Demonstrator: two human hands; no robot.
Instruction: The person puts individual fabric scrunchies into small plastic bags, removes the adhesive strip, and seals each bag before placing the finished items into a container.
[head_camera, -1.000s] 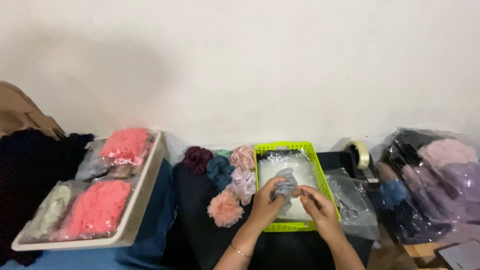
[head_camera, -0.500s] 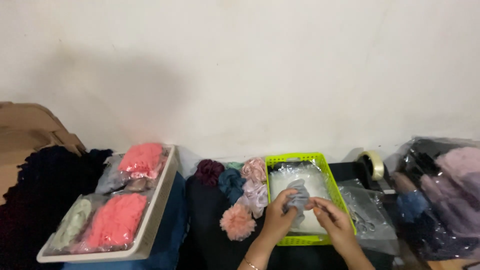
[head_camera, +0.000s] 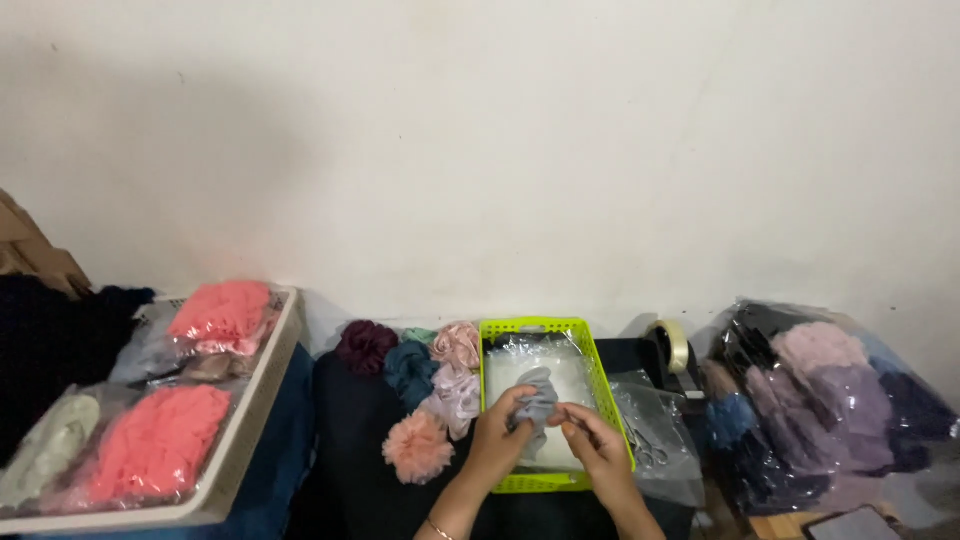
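Both hands meet over a lime-green basket (head_camera: 606, 385) near the bottom middle of the view. The left hand (head_camera: 497, 440) is closed around a grey scrunchie (head_camera: 537, 400), its fingers wrapped over the lower part of the fabric. The right hand (head_camera: 597, 440) comes in from the other side with fingertips pinched on the scrunchie's edge, so both hands grip the same piece just above the basket. Inside the basket lie clear plastic bags (head_camera: 540, 365).

Just left of the basket, loose scrunchies lie on a dark worktop (head_camera: 350, 470): a maroon one (head_camera: 365, 345), a teal one (head_camera: 410, 368), a pale pink one (head_camera: 458, 345), a lilac one (head_camera: 455, 392) and a fluffy peach one (head_camera: 418, 446) nearest the left wrist, which wears a thin bracelet (head_camera: 438, 527).

Right of the basket lies a crumpled clear bag (head_camera: 660, 440) with scissors (head_camera: 645, 450) under or in it; which is hard to tell. Behind it stands a tape roll (head_camera: 672, 345). Farther right sits a large plastic sack (head_camera: 830, 400) of purple, blue and dark scrunchies.

Well to the left, a white tray (head_camera: 262, 400) holds bagged coral (head_camera: 160, 445), pink (head_camera: 222, 310) and pale green (head_camera: 45, 450) pieces. Beside it lies dark cloth (head_camera: 50, 345).
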